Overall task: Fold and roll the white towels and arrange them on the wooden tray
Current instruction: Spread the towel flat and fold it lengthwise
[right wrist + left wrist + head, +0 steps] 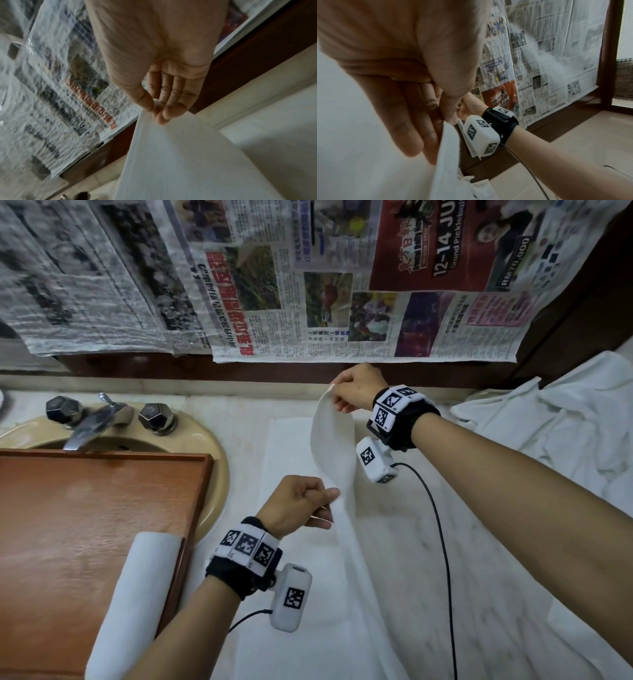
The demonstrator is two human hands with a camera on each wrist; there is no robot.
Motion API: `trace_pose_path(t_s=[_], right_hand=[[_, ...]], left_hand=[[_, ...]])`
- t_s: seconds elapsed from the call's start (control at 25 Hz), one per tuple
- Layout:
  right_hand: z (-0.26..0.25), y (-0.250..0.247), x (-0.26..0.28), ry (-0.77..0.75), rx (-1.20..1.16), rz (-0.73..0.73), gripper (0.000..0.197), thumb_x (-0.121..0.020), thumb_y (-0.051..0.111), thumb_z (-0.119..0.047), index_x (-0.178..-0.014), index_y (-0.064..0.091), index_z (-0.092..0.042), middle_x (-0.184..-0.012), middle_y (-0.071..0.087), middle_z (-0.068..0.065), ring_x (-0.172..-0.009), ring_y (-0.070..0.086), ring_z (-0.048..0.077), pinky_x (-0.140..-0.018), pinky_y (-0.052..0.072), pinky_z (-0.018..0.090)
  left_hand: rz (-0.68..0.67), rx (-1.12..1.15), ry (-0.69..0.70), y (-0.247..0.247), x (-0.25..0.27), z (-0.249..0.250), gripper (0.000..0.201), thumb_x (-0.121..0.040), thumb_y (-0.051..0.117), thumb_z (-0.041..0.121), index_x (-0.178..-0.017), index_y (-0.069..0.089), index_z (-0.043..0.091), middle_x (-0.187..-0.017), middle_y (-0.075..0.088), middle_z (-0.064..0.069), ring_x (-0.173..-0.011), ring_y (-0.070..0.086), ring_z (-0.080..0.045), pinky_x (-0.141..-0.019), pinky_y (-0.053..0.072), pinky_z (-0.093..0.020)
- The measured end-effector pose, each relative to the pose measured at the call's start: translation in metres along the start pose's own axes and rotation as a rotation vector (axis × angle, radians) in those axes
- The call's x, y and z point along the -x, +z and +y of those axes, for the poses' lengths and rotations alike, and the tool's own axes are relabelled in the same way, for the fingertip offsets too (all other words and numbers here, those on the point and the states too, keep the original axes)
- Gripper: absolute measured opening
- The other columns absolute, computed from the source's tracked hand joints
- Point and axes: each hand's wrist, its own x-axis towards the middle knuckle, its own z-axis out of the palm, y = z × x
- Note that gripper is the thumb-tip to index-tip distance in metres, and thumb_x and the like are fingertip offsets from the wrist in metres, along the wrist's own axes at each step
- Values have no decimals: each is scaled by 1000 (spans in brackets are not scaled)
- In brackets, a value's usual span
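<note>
Left hand (301, 505) and right hand (356, 388), frame centre, each pinch soft white towel (334, 446) edge, lifted in curved fold. Rolled towel (137, 594) on smooth wooden tray (85, 491), lower left.

The brown wooden tray (85, 508) lies across the beige sink (215, 460); right of it, the flat white towel (301, 559) covers the counter (479, 525); a rolled white towel (137, 594) lies on it.

The pale marble counter (411, 559) carries a flat white towel (291, 446) at its middle, a heap of crumpled towels (565, 433) at three o'clock, and a wooden tray (85, 508) at nine o'clock over the sink (215, 453).
</note>
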Motion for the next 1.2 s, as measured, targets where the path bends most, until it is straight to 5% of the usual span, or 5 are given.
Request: trace_pose_path(t_s=[0.32, 0.52, 0.6, 0.8, 1.2], right_hand=[[11, 94, -37, -258, 316, -26, 14, -86, 66, -20, -94, 75, -13, -92, 66, 8, -97, 61, 22, -82, 44, 22], [30, 131, -50, -279, 584, -15, 21, -96, 53, -24, -108, 68, -18, -121, 52, 6, -122, 38, 27, -95, 36, 41], [35, 136, -55, -302, 717, -58, 24, -97, 47, -17, -116, 62, -18, -125, 53, 3, -123, 38, 25, -92, 32, 40], [46, 137, -71, -323, 904, -175, 47, -88, 45, 3, -129, 51, -20, -128, 55, 1, -122, 44, 23, -88, 31, 39], [41, 138, -87, -378, 873, -139, 19, -96, 45, -11, -112, 54, -14, -105, 66, 6, -102, 57, 27, -89, 33, 40]], left_hand=[[515, -68, -91, -50, -5, -73, 23, -92, 64, 18, -80, 63, -1, -58, 62, -10, -46, 61, -28, -51, 58, -42], [674, -217, -103, -55, -20, -99, 23, -92, 61, 27, -74, 62, 14, -63, 66, -5, -53, 64, -31, -56, 57, -44], [704, -244, -94, -55, -24, -102, 21, -92, 60, 30, -77, 63, 16, -65, 65, -1, -62, 64, -30, -62, 57, -47], [736, -461, -111, -59, -31, -92, 23, -95, 53, 42, -95, 62, 22, -79, 64, 10, -77, 55, -14, -69, 41, -29], [759, -504, -104, -67, -50, -93, 18, -97, 51, 33, -92, 58, 17, -79, 63, 3, -75, 55, -20, -63, 37, -29]])
